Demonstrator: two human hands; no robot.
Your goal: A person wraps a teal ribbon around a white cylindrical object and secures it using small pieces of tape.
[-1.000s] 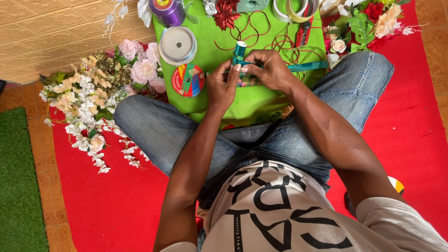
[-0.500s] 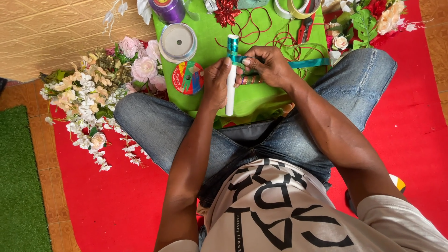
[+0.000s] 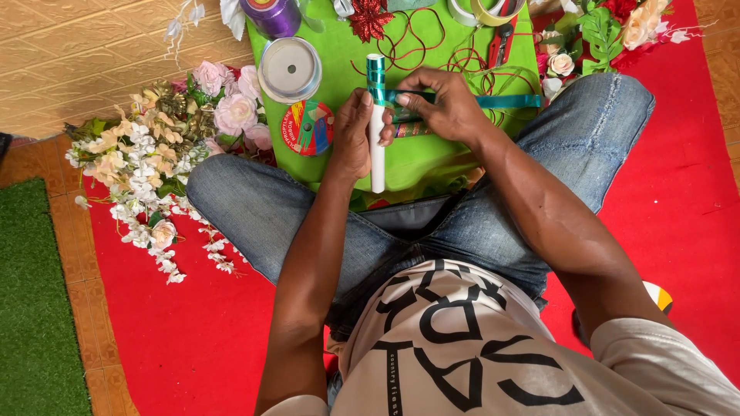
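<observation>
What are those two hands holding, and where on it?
The left hand grips a white tube around its middle; the right hand pinches teal ribbon beside the tube's wrapped top.

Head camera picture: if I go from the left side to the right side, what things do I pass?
Green mat → bunch of white and pink flowers → silver ribbon spool → left hand → white tube partly wrapped in teal ribbon → right hand → red scissors → peach and red flowers.
</observation>
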